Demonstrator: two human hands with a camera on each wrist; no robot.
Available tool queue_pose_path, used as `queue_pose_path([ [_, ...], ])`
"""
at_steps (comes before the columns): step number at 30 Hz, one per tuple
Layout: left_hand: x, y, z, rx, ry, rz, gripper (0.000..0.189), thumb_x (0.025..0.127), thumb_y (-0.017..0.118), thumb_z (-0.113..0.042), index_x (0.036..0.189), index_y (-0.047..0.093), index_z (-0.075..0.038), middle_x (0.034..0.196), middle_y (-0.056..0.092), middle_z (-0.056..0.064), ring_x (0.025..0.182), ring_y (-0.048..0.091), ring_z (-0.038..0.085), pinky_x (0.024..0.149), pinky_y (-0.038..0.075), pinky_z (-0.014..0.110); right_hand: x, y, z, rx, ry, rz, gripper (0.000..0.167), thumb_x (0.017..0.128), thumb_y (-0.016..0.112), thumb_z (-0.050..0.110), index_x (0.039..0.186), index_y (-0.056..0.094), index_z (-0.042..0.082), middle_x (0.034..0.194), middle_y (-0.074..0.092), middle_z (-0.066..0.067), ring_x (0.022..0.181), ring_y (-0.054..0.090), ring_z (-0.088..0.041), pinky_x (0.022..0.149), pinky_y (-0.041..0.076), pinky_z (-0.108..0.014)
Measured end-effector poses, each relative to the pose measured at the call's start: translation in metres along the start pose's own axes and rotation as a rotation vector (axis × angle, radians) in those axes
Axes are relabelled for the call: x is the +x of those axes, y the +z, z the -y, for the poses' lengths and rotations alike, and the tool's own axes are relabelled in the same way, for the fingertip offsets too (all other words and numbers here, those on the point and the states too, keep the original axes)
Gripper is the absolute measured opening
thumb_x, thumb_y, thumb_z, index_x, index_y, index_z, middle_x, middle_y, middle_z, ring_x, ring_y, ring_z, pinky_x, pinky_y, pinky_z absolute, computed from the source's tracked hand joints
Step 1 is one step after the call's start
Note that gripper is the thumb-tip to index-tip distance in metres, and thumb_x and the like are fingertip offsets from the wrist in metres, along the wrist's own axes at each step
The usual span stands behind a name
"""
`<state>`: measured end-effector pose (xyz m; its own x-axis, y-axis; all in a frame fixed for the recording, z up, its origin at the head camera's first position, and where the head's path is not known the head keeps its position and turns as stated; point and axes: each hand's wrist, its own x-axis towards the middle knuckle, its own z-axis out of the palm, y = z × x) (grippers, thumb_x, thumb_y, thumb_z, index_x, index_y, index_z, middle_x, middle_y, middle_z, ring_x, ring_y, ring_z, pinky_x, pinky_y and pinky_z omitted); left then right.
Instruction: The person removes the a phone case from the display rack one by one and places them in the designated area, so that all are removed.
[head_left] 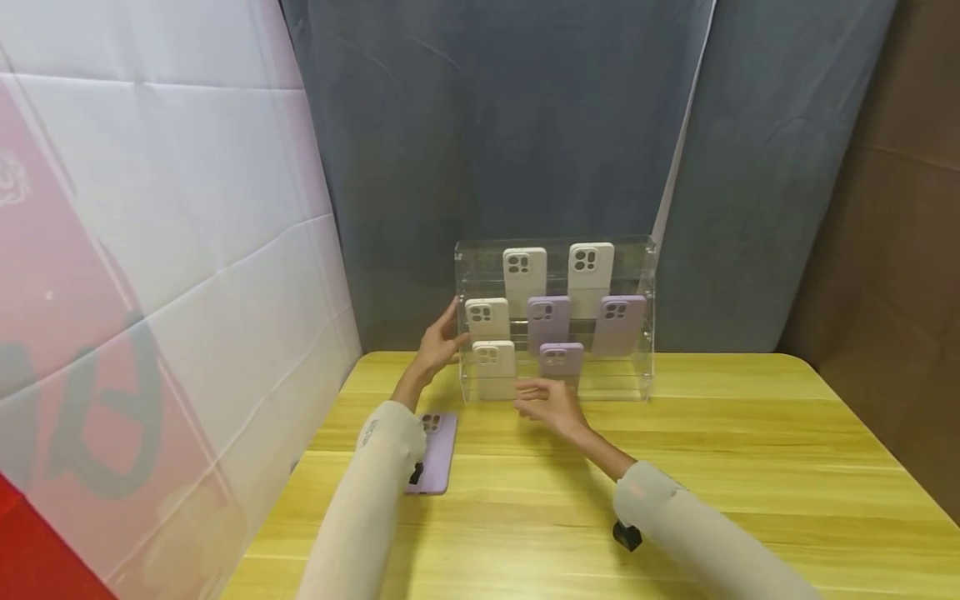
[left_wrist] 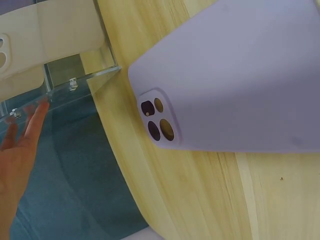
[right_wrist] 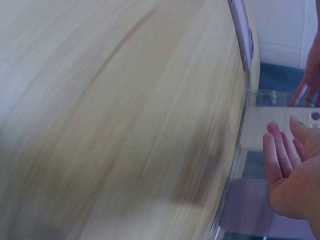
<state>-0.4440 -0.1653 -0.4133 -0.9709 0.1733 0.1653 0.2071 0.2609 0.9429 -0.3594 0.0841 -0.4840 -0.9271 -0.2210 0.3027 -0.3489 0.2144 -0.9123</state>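
A clear acrylic display stand (head_left: 611, 387) holds white and purple phone cases in three tiers. My left hand (head_left: 438, 343) is at the stand's left side, its fingertips touching the clear side panel in the left wrist view. In front of the lowest tier is my right hand (head_left: 553, 406), fingers slightly bent and holding nothing. It lies between a white case (head_left: 493, 360) and a purple case (head_left: 561, 357) in that tier. Another purple phone case (head_left: 438, 454) lies flat on the table, partly hidden by my left sleeve; its camera cutouts (left_wrist: 157, 117) show in the left wrist view.
The yellow wood-grain table (head_left: 720, 500) reaches back to a grey curtain (head_left: 525, 125). A white cloth wall (head_left: 225, 183) rises at the left and a brown one (head_left: 885, 208) at the right. Small black devices, such as one (head_left: 627, 536), hang at my cuffs.
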Motion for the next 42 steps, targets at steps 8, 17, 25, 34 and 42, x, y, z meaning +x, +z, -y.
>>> queue_pose_path([
  [8,-0.002,-0.003,0.001,-0.003,-0.020,-0.010,0.080,0.105,0.058,-0.005,0.166,0.019,-0.040,0.168,0.027,0.020,0.140,0.046,0.049,0.105,0.053,0.062,-0.006,-0.017,-0.005,-0.028,-0.017,-0.030,0.029,0.090,0.078,-0.001,0.117,0.072,-0.010,0.104,0.076,-0.026,0.081,0.077,-0.038,0.070,0.068,-0.036],
  [17,-0.005,-0.003,-0.001,-0.024,-0.022,0.006,0.077,0.107,0.056,-0.009,0.167,0.016,-0.037,0.168,0.025,0.022,0.141,0.044,0.050,0.106,0.052,0.063,-0.016,-0.039,-0.012,-0.051,0.022,-0.049,0.031,0.091,0.078,0.001,0.118,0.070,-0.012,0.105,0.075,-0.027,0.087,0.075,-0.044,0.074,0.067,-0.046],
  [25,-0.022,-0.003,-0.023,-0.046,-0.037,0.032,0.074,0.107,0.054,-0.005,0.168,0.015,-0.023,0.167,0.025,0.024,0.141,0.043,0.052,0.105,0.048,0.068,-0.023,-0.065,-0.018,-0.098,0.016,-0.083,0.029,0.091,0.078,0.000,0.115,0.070,-0.014,0.104,0.074,-0.030,0.086,0.075,-0.047,0.070,0.068,-0.043],
  [34,-0.004,0.001,0.003,-0.007,-0.001,-0.045,0.074,0.108,0.056,-0.011,0.166,0.020,-0.039,0.166,0.032,0.019,0.142,0.045,0.048,0.103,0.052,0.065,-0.023,-0.096,-0.024,-0.176,0.004,-0.121,0.028,0.091,0.078,0.001,0.114,0.071,-0.013,0.099,0.076,-0.027,0.082,0.075,-0.044,0.069,0.067,-0.046],
  [42,-0.001,0.003,0.001,-0.007,0.002,-0.047,0.073,0.108,0.056,-0.011,0.165,0.021,-0.039,0.165,0.032,0.022,0.140,0.047,0.048,0.102,0.054,0.063,-0.016,-0.114,-0.016,-0.246,-0.028,-0.168,0.029,0.091,0.079,0.002,0.116,0.071,-0.012,0.104,0.076,-0.025,0.093,0.076,-0.040,0.073,0.066,-0.029],
])
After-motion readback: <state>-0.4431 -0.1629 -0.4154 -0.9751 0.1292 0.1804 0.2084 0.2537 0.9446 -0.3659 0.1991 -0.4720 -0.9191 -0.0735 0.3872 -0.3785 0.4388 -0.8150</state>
